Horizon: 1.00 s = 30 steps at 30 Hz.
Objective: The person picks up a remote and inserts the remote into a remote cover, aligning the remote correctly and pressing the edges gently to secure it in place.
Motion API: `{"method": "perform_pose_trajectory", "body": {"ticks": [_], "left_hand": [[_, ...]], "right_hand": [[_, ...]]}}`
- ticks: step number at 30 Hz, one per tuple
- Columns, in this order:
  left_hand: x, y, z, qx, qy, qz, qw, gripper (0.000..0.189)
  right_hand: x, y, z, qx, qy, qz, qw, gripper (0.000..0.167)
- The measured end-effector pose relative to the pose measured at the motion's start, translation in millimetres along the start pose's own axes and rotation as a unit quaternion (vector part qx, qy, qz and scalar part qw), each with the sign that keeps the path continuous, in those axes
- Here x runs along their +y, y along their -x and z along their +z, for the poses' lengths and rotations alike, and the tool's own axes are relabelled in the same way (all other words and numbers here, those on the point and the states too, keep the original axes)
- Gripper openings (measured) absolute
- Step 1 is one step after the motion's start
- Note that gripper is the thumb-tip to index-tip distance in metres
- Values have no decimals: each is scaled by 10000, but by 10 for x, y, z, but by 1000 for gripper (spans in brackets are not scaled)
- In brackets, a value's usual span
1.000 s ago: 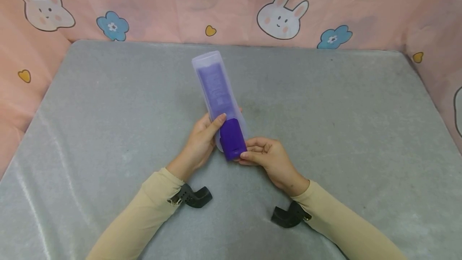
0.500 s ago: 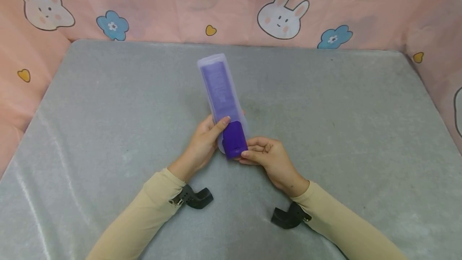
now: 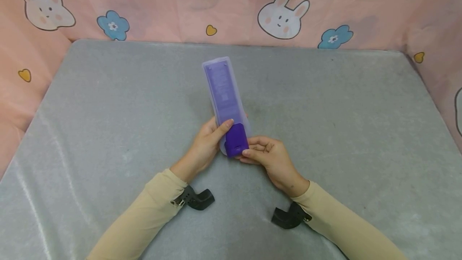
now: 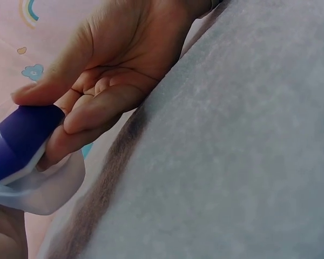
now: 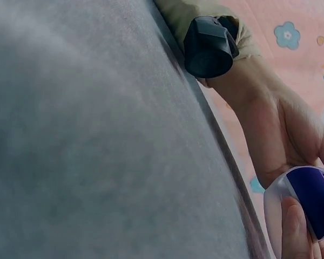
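A purple remote control, back side up, lies mostly inside a translucent silicone cover. Its dark purple near end sticks out of the cover's opening. My left hand grips the cover from the left, thumb across the top by the dark purple part, fingers underneath. My right hand pinches the remote's near right corner between thumb and fingers. In the left wrist view the right thumb lies on top of the dark purple end, with the cover's loose lip hanging below. Both hands hold the remote above the table.
A grey cloth-covered table spreads around the hands. Behind and beside it hangs a pink curtain printed with rabbits, flowers and hearts. Black wrist mounts sit on both sleeves.
The remote has slid deeper into the cover, its far end now close to the cover's far end. The left hand and cover have moved slightly right and nearer; the right hand is almost still.
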<state>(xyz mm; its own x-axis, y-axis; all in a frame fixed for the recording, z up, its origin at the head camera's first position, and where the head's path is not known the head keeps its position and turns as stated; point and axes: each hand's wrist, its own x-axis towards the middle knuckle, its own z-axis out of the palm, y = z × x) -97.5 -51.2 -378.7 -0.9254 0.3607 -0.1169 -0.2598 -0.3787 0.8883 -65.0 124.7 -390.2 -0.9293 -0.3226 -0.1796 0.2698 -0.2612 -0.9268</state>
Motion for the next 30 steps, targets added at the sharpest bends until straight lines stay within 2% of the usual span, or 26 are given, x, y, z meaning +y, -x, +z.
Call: {"method": "perform_pose_trajectory", "body": {"ticks": [7, 14, 18, 26, 30], "left_hand": [[74, -2, -32, -44, 199, -267, 9994, 42], [100, -9, -46, 317, 309, -185, 9988, 41], [83, -9, -42, 379, 265, -160, 9988, 39], [81, -14, -41, 274, 100, -168, 9994, 38], [94, -16, -62, 20, 21, -253, 9997, 39]], "right_hand": [[-14, -1, 13, -186, 190, -18, 9996, 18], [-15, -2, 10, -371, 223, -130, 9990, 16], [-17, -4, 8, -357, 219, -158, 9990, 15], [-21, 4, 10, -330, 217, -236, 9989, 16], [-19, 6, 5, -318, 160, -237, 9991, 16]]}}
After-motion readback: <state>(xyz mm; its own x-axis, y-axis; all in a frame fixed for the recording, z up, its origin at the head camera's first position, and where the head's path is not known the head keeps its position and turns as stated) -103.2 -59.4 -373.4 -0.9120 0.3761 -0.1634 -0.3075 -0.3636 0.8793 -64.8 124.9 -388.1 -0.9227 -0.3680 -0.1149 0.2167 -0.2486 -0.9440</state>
